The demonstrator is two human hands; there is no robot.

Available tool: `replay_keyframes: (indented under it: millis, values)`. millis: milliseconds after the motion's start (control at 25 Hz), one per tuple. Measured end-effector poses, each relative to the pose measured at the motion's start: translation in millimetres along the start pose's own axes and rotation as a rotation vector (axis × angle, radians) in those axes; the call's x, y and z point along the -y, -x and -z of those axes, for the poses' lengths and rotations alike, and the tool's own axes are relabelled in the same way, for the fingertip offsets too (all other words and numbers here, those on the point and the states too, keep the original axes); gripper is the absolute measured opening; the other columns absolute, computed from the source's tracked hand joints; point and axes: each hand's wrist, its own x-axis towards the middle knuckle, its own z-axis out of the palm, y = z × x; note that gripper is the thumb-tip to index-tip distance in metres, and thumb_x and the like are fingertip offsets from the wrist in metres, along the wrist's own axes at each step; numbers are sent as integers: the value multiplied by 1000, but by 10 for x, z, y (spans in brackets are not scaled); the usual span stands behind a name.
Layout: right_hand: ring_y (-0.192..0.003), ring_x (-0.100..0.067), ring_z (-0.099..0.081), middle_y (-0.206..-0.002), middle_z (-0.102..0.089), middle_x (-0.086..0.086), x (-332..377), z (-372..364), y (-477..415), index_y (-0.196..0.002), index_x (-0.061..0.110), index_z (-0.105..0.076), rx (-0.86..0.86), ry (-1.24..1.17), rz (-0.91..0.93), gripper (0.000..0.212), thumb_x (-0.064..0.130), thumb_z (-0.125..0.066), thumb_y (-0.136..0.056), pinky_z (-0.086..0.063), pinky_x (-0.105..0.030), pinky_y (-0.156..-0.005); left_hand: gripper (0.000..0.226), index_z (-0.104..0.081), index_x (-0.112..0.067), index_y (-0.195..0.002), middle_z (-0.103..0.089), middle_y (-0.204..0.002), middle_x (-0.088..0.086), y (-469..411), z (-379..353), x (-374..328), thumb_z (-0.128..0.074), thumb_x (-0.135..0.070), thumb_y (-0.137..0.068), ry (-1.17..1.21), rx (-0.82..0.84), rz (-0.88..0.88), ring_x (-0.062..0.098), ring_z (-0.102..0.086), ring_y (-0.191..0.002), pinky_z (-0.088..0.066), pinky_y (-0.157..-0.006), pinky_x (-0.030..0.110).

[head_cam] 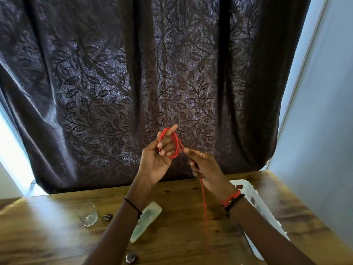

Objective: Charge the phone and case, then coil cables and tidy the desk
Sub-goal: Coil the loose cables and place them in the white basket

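Aloft, red cable (174, 155), coiled round left grip (156, 159)

no legible text, print on pale tube (149, 216) too blurred

Both hands are up above the table (181, 217), in front of the curtain (152, 73) that hangs behind it. The left hand (156, 159) has the cable (174, 144) looped round its fingers. Just to its right, the right hand (206, 169) pinches the strand, which drops to the table. A glass (87, 215) stands far left, with a small object (107, 217) beside it. A flat case (150, 213) lies under the left forearm and a basket (254, 197) sits at the right.
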Motion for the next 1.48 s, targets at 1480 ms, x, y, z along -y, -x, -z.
replay_keyframes:
  millis: [1480]
  values:
    - [-84,-23,-64,-94,-65,-7,281,489,169,-96,11,-71,-289,1175,833,17,18,-59,-86,-46,-28,-77,34,-51,-7,-123,-43,-64,-4,233,-385,370,-31,-22,-101,-897,26,337,4,-42,-50,-40,-54,16]
